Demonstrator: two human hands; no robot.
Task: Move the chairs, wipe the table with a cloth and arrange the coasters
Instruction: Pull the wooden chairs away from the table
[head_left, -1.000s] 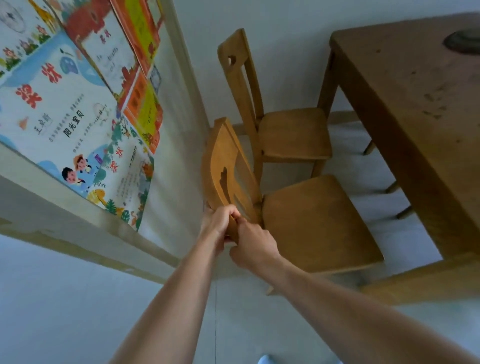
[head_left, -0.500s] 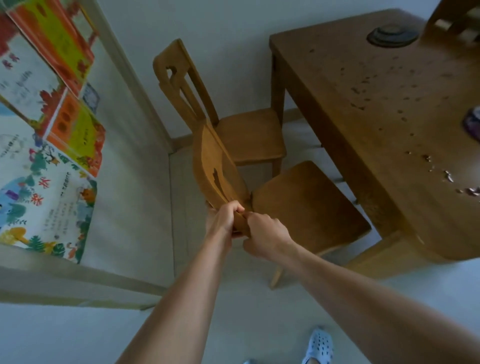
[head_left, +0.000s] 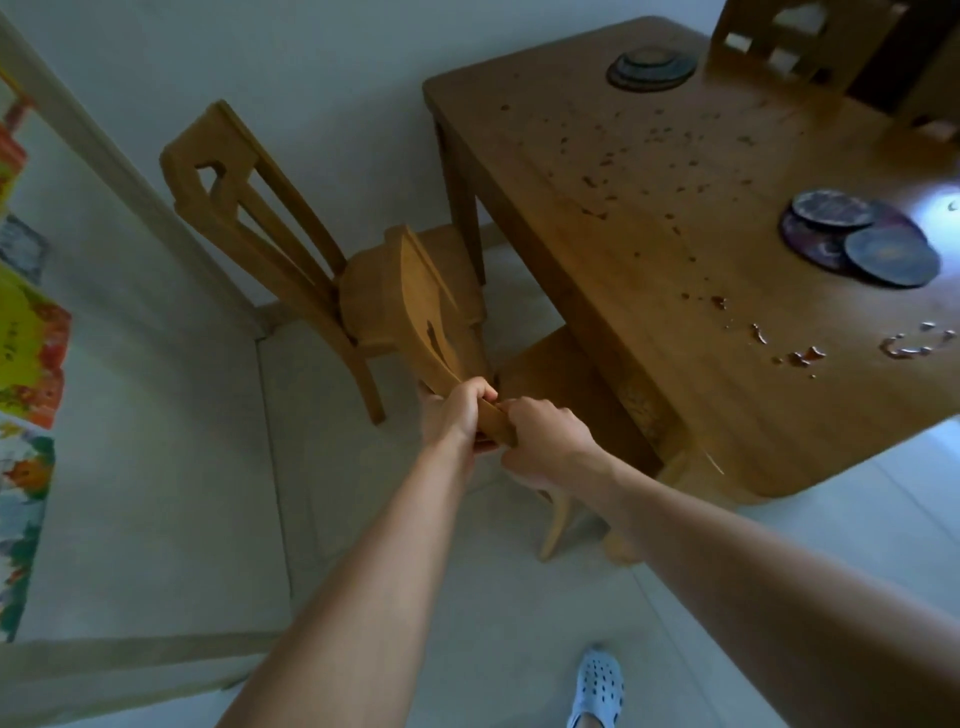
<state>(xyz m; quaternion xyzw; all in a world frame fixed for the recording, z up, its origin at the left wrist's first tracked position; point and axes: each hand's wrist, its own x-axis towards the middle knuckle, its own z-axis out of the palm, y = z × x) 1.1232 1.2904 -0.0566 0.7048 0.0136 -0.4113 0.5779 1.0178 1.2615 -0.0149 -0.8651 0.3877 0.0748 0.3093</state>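
Both hands are clamped on the top rail of a light brown wooden chair with a cut-out backrest (head_left: 415, 306). The left hand (head_left: 452, 410) wraps the rail from the left with its fingers curled over it. The right hand (head_left: 545, 441) grips the rail's end just beside it, knuckles up. This chair stands at the left edge of the brown wooden desk (head_left: 623, 249), its seat partly under that edge close to the near corner.

A second wooden chair with a slatted back (head_left: 234, 192) stands just behind it, beside the desk's far left corner and near the white wall.

A stack of dark round coasters (head_left: 652, 67) lies at the far edge of the desk. Three more dark round coasters (head_left: 857, 239) overlap one another toward the right edge. Dark spots and small wet drops (head_left: 649, 156) are scattered across the top.

A third wooden chair (head_left: 795, 41) stands at the far side. A pale blue perforated clog (head_left: 597, 686) is on the floor below.
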